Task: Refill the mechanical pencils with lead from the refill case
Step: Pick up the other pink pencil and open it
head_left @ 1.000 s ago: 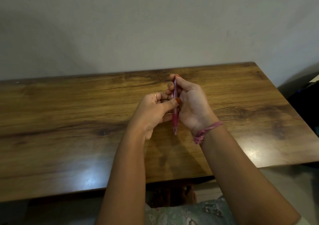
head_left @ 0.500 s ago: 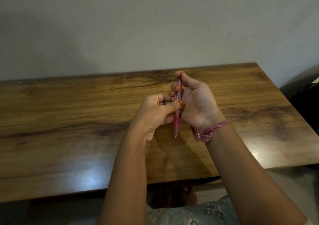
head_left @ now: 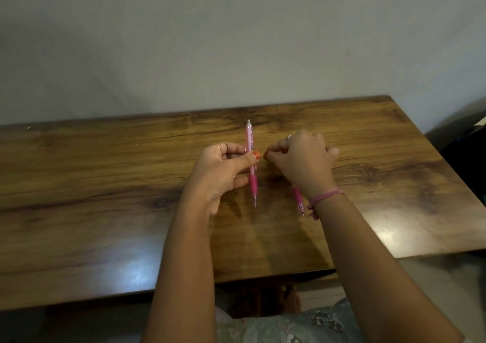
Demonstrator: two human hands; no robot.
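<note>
Right hand [head_left: 302, 158] moved off; pencil [head_left: 251, 164] alone in left hand [head_left: 223, 174] grip.

Bare forearms; thin gold ring [head_left: 217, 145] on left hand [head_left: 223, 169], orange-painted nails, pink thread bracelet [head_left: 324, 198] at right wrist, pale floral garment [head_left: 284, 327].

Dim, warm indoor light; the wall [head_left: 236, 40] reads grey-green with darker vignetting toward 10 and 2 o'clock. Two pale glare patches sit on the worktop [head_left: 79, 185], at 7 o'clock and 4 o'clock, and soft shadows of the forearms fall on the wood toward 6 o'clock. Wide-angle bowing curves the worktop's far edge; detail is soft throughout, with slight blur on the right hand [head_left: 302, 158].
</note>
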